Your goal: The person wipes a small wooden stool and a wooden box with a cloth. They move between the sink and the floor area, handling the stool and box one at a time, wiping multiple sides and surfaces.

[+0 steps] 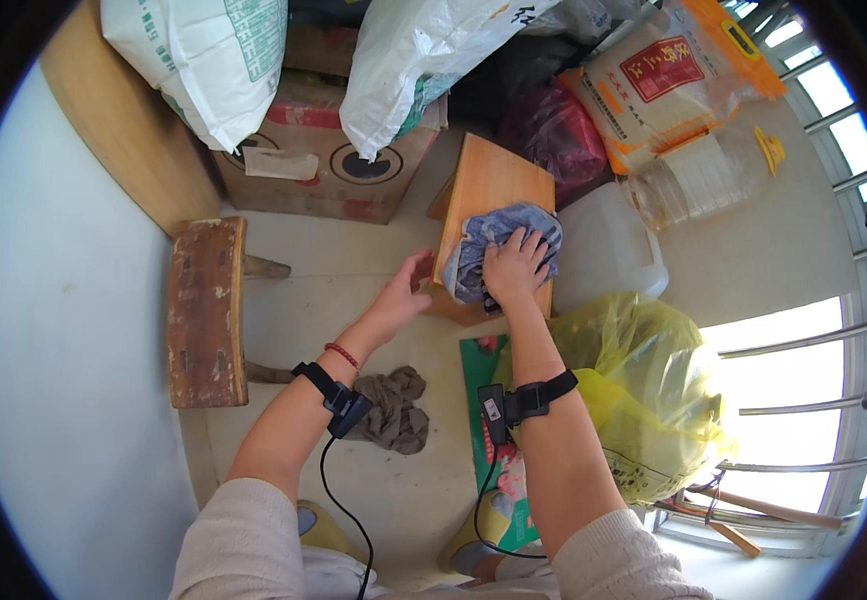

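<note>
A small wooden stool [499, 174] with a light orange-brown top stands tilted in front of me. Bunched over its near part is a blue patterned cloth [471, 259]. My right hand [516, 268] holds the cloth against the wood, palm down with fingers spread over it. At the stool's left edge is my left hand [402, 294], thumb and fingers apart, fingertips beside the edge. Whether those fingertips touch the stool is unclear. On the floor below my left hand lies a crumpled grey-brown cloth [396, 412].
An older, worn wooden stool [206, 315] is at left. Behind stand a cardboard box [313, 187] and white sacks [204, 67]. A whitish plastic jug [606, 255], a clear bottle [692, 184] and a yellow plastic bag [628, 390] line the right, beside a barred window [801, 409].
</note>
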A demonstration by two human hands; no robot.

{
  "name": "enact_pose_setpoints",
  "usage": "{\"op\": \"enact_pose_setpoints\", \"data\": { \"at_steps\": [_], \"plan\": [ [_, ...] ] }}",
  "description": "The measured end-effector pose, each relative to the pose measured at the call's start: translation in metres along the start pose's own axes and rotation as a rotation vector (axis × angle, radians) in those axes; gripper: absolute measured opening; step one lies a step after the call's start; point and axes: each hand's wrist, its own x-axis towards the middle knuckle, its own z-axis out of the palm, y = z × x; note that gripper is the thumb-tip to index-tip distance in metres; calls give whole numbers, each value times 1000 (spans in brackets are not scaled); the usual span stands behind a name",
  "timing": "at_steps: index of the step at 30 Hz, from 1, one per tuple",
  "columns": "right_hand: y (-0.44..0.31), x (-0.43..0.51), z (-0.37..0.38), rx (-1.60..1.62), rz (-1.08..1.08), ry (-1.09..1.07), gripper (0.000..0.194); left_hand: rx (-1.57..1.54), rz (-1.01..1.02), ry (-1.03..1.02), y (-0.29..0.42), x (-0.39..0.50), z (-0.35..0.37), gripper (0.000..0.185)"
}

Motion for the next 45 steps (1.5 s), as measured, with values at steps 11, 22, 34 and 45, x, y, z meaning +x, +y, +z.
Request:
{"op": "enact_pose_setpoints", "data": {
  "at_steps": [11, 22, 34, 45],
  "plan": [
    [-41, 86, -26, 21, 208, -159, 91, 908, 232, 184, -62, -5, -12, 51],
    [-55, 165, -8, -44, -175, -255, 76, -193, -47, 122, 12, 15, 44, 47],
    [-19, 106, -9, -47, -680, -214, 71, -377, -91, 182, 16, 13, 62, 35],
    [-37, 144, -22, 8, 278, -133, 89, -438, -124, 250, 18, 15, 69, 30]
  ]
}}
